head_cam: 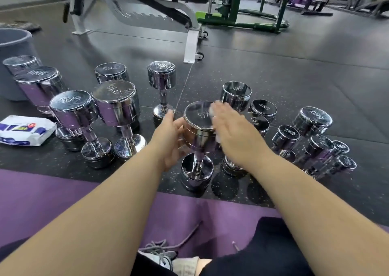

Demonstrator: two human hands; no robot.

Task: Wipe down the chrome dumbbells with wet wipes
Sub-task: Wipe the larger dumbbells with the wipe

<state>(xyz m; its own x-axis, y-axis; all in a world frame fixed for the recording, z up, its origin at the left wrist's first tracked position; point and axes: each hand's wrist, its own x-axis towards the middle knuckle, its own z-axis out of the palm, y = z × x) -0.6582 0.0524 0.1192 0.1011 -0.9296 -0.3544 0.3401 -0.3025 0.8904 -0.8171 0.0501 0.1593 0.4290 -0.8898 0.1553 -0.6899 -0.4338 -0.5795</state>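
A chrome dumbbell (196,136) stands upright on the black rubber floor right in front of me. My left hand (170,136) grips the left side of its top head. My right hand (233,130) lies flat over the right edge of that head, pressing a white wet wipe (212,112) against the chrome; most of the wipe is hidden under the palm. Several more chrome dumbbells stand upright around it, a group on the left (114,103) and a group of smaller ones on the right (311,121).
A white and blue wet wipe pack (23,130) lies on the floor at the left. Behind it stands a grey bin (12,48). A weight bench (147,0) and a green machine frame (242,21) stand farther back. A purple mat (63,193) lies under my legs.
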